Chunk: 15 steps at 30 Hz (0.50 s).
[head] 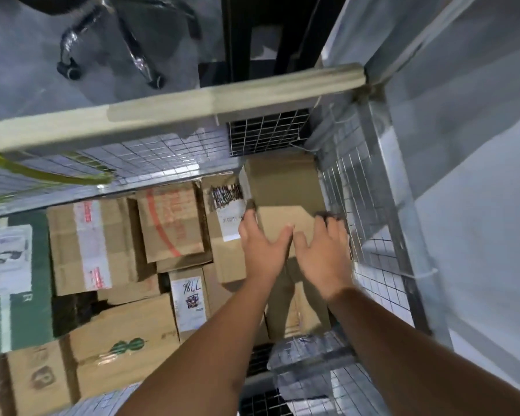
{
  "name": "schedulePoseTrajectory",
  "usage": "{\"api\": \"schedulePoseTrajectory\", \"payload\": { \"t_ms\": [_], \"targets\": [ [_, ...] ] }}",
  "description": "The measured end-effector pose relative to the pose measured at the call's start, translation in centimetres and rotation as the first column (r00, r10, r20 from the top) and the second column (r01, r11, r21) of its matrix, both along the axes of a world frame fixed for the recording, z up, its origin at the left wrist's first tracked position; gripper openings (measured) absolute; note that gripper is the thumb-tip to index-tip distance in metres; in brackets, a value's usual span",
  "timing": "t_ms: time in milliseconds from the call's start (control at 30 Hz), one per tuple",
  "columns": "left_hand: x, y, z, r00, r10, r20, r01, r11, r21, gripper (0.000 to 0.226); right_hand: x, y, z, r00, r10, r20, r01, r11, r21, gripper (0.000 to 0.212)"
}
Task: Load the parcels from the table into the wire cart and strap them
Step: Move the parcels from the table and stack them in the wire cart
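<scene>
Lowering box (282, 226) into cart (370, 187), 1 o'clock corner | left hand (260, 250), right hand (321, 253): fingers spread flat on box, not clamped | risk: knuckles scraping mesh; box wedging tilted against neighbouring boxes (171, 220)

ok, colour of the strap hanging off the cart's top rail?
Yellow-green strap, draped over the wire cart wall at left; head view.

Looking down into a wire cart (370, 187), open at the top. Cardboard boxes (102, 244) crowd the left and middle. Both hands fill the narrow slot by the right mesh wall, on a plain box (282, 223). A wooden bar (174, 115) crosses the far rim.
</scene>
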<state>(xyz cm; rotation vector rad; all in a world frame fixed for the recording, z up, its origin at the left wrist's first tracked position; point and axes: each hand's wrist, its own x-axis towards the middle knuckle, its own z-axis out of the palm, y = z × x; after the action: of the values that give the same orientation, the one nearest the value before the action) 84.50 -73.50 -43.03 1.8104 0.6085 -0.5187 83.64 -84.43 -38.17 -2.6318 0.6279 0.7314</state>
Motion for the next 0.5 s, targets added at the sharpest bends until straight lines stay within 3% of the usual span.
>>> {"api": "schedulePoseTrajectory", "payload": {
  "t_ms": [67, 200, 267, 333, 400, 433, 500],
  "targets": [
    [0.1, 0.1, 0.3, 0.999, -0.017, -0.029, 0.015, 0.998, -0.053, 0.090, -0.2, -0.5, 0.3, 0.999, 0.005, -0.036, -0.004, 1.000, 0.017, 0.062],
    [0.4, 3.6, 1.7, 0.988, -0.149, -0.050, 0.131, 0.956, -0.264, 0.057, 0.3, -0.9, 1.1, 0.991, -0.069, -0.111, 0.077, 0.995, 0.071, 0.063],
    [-0.2, 6.1, 2.6, 0.967, -0.238, -0.092, 0.197, 0.926, -0.321, 0.076, 0.1, -0.2, 1.7, 0.982, -0.120, -0.150, 0.137, 0.984, 0.112, 0.065],
    [-1.0, 8.2, 3.5, 0.936, -0.330, -0.120, 0.297, 0.927, -0.229, 0.083, -0.4, 0.5, 2.6, 0.978, -0.129, -0.165, 0.154, 0.977, 0.150, 0.067],
    [-1.5, 10.3, 3.0, 0.859, -0.499, -0.115, 0.501, 0.865, -0.013, 0.071, -0.6, 1.1, 3.2, 0.988, -0.075, -0.134, 0.093, 0.988, 0.127, 0.072],
    [-1.9, 11.0, 2.4, 0.783, -0.612, -0.111, 0.622, 0.776, 0.108, 0.068, -0.6, 1.3, 3.2, 0.994, -0.023, -0.109, 0.035, 0.994, 0.103, 0.076],
    [-2.1, 11.6, 0.4, 0.565, -0.812, -0.149, 0.797, 0.490, 0.353, 0.073, 0.4, 1.9, 2.7, 0.994, 0.059, -0.088, -0.054, 0.996, 0.065, 0.089]
  ]
}}
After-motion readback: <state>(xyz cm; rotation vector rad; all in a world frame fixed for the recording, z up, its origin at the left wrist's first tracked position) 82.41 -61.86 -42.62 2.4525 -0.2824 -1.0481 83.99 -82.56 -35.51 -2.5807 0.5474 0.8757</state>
